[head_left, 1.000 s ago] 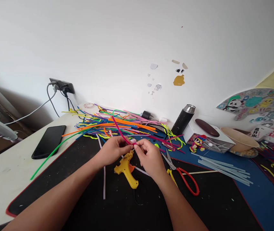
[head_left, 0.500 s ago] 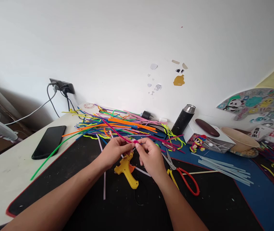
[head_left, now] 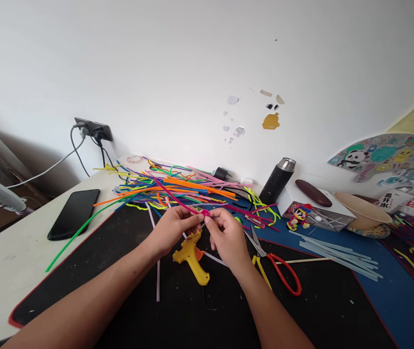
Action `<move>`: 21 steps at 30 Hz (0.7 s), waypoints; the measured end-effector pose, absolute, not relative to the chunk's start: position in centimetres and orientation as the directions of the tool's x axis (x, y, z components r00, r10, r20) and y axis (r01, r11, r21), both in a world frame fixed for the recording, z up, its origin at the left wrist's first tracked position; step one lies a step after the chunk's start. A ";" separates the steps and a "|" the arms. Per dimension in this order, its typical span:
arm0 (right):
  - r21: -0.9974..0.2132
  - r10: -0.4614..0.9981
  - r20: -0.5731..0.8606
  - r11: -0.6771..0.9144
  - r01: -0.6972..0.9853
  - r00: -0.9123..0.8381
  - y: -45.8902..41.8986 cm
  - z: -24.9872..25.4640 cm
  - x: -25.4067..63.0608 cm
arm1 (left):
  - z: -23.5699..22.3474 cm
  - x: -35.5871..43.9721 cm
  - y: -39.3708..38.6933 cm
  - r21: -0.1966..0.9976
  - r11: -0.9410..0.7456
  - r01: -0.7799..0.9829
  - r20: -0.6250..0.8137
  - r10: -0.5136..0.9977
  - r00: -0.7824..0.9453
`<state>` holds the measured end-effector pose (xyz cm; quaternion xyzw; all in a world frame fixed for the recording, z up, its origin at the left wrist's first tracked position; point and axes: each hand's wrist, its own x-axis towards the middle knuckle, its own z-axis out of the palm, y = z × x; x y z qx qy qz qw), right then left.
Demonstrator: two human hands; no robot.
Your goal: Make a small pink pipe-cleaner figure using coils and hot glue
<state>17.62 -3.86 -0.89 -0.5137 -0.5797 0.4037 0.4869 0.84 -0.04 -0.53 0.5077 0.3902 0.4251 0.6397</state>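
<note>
A magenta pipe cleaner runs up and left from my fingertips, with a small coil at its near end. My left hand pinches it on the left of the coil. My right hand pinches the coil from the right, thumb and forefinger pressed together. Just below my hands a yellow glue gun lies on the black mat, its upper part partly hidden by my left fingers. Red-handled scissors rest partly open to the right of my right hand.
Behind my hands spreads a pile of coloured pipe cleaners. A black phone lies on the left. A black flask and a small panda figure stand at the right, near pale glue sticks.
The magenta coil between my fingertips has turned and now shows as a rounder disc. Both hands stay in nearly the same place.
</note>
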 end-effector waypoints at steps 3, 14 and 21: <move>-0.970 0.988 0.156 0.152 0.190 0.002 -3.8 -1.0 17.6 | -0.4 0.9 0.0 0.983 0.117 -0.144 -0.064 0.942 0.329; -0.964 0.987 0.161 0.153 0.218 0.020 -3.9 -1.0 17.7 | -0.6 0.9 -0.2 0.982 0.135 -0.132 -0.078 0.926 0.370; -0.967 0.990 0.136 0.123 0.222 0.043 -4.0 -0.1 17.7 | -0.3 0.5 0.4 0.993 0.087 -0.075 -0.053 0.928 0.368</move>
